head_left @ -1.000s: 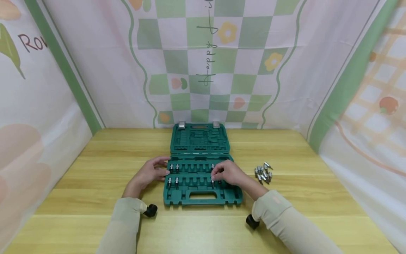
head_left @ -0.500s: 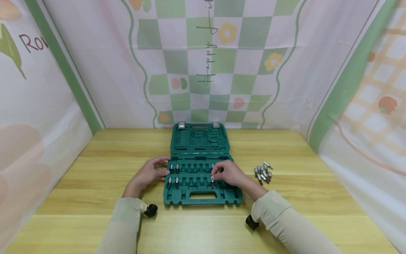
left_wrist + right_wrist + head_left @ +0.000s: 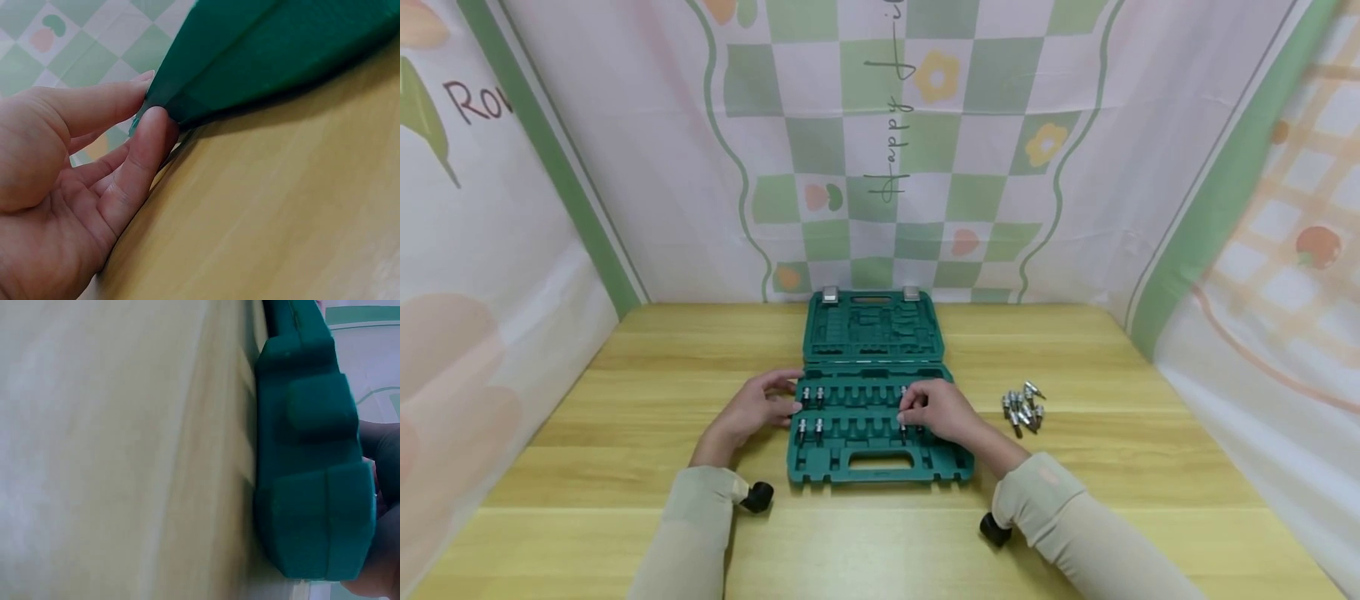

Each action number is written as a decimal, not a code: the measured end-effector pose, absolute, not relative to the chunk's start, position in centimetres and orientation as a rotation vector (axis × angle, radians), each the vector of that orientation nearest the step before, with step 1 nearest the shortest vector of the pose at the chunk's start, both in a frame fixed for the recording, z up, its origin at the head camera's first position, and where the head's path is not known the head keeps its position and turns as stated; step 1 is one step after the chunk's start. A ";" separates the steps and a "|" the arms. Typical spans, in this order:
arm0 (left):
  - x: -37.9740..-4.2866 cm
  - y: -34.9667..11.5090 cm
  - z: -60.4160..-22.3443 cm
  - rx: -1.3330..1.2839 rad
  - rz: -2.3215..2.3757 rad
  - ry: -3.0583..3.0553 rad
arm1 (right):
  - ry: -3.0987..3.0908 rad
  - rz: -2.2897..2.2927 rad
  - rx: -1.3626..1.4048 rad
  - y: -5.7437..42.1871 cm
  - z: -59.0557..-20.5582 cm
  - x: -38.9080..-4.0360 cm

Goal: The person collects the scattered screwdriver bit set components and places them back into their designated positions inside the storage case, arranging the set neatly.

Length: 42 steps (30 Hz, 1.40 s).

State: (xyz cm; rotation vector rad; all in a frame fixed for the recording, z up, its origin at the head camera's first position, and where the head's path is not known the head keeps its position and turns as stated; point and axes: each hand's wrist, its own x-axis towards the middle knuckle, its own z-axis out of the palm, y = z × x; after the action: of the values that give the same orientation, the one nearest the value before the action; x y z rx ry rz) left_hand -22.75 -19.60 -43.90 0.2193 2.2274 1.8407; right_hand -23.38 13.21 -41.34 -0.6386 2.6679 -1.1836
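Right hand (image 3: pixel 946 408): thumb and finger together in an apparent pinch on the top of a bit (image 3: pixel 903 432) in the front row of the case (image 3: pixel 880 477). Left hand (image 3: pixel 752 410): fingers loosely extended against the case's left edge, seemingly steadying it. Step in hand, as judged: seating the bit. The next move would call for pressing it home, releasing, then reaching right to the loose bits (image 3: pixel 1022 410), heaped on the table (image 3: pixel 1120 467) apart from the case. The right hand partly hides the right-end slots. Seated bits (image 3: pixel 819 431) occupy the left ends of both rows. Behind: the lid (image 3: pixel 872 333), then the curtain (image 3: pixel 1075 217).
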 end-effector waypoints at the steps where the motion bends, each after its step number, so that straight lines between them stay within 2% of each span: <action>1: -22.7 -19.6 -43.9 0.225 1.844 2.224 | 2.670 -1.187 -0.629 13.3 -41.4 -23.4; 22: -23.0 -19.2 -43.7 0.239 1.845 2.226 | 2.650 -1.517 -0.419 15.7 -40.2 -24.2; 33: -23.0 -19.5 -43.9 0.237 1.843 2.225 | 2.645 -1.567 -0.380 18.1 -39.5 -25.5; 42: -22.7 -19.6 -43.7 0.237 1.846 2.219 | 2.644 -1.473 -0.451 19.6 -39.7 -26.1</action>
State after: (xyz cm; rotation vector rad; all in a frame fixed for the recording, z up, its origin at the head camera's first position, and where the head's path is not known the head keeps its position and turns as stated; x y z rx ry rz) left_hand -22.68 -19.61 -43.75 0.2371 2.2193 1.8465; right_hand -26.09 19.65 -39.67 -0.4514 2.6437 -1.4728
